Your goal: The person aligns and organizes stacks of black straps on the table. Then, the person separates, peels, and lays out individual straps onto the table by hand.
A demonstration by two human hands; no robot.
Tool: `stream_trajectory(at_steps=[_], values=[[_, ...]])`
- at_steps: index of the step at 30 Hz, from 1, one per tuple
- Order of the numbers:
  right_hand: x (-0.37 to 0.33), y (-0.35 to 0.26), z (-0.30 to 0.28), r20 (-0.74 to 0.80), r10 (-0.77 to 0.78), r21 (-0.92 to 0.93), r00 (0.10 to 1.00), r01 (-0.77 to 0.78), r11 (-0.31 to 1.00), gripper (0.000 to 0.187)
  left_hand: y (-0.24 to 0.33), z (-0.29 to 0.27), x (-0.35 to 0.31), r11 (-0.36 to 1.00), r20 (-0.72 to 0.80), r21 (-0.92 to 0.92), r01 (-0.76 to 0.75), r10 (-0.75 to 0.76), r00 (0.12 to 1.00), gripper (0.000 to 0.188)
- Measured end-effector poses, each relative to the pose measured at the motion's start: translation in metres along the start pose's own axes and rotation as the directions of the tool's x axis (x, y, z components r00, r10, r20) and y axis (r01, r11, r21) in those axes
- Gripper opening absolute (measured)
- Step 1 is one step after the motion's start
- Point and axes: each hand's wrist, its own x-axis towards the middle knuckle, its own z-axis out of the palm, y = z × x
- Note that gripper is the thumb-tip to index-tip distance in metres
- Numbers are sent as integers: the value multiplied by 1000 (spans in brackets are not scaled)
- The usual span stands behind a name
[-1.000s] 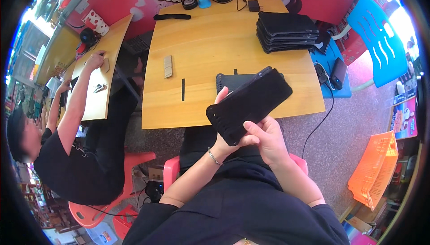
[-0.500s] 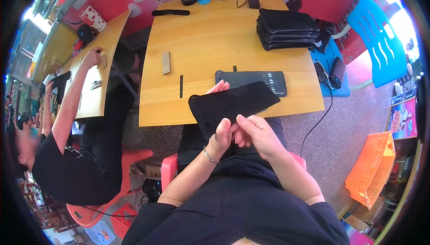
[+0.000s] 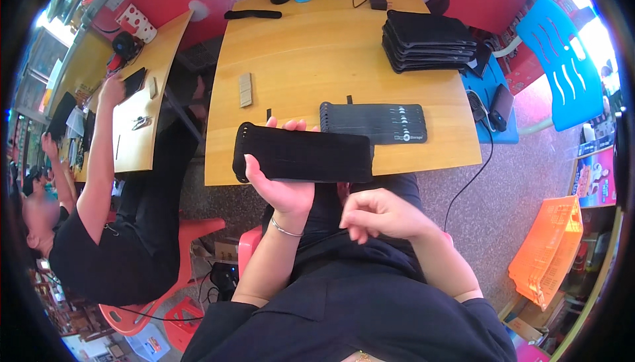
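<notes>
My left hand (image 3: 288, 193) holds a flat black fabric sleeve (image 3: 311, 155) from beneath, thumb over its near edge and fingertips showing past the far edge. A row of small holes runs along the sleeve's left end. It is level over the table's near edge. My right hand (image 3: 382, 215) hangs below and to the right, apart from the sleeve; its fingers are loosely curled and nothing shows in them. Just behind the sleeve, a similar dark grey panel (image 3: 370, 122) lies on the table (image 3: 311, 57), with holes at its left end and white printing near its right.
Black sleeves are stacked (image 3: 426, 41) at the back right. A beige block (image 3: 245, 90) and a black strip (image 3: 253, 14) lie on the left half. A blue chair (image 3: 562, 64) stands right, an orange crate (image 3: 546, 253) on the floor. A person (image 3: 112, 249) works at the left table.
The sleeve has moved left and turned level. My left hand has slid under it with the thumb on top. My right hand has come off it and moved slightly down.
</notes>
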Motion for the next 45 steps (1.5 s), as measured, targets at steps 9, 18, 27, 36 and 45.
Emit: stream_trajectory(at_steps=[9, 18, 27, 36, 45], values=[[1, 18, -37, -658, -399, -303, 639, 261, 917, 32, 2, 4, 0, 981, 26, -120, 150, -148, 989, 71], [14, 19, -27, -500, -360, -313, 788, 223, 923, 47, -5, 5, -5, 969, 18, -98, 228, -227, 974, 71], [12, 15, -116, -648, -697, -760, 307, -207, 616, 44, -7, -5, -4, 944, 4, -152, 292, -295, 955, 70], [21, 30, -126, -652, -680, -758, 336, -317, 570, 71, -18, -23, -2, 907, -1, -204, 368, -376, 927, 73], [12, 26, -130, -737, -524, -620, 427, -118, 776, 48, -21, -25, 1, 902, 6, -201, 383, -390, 921, 76]])
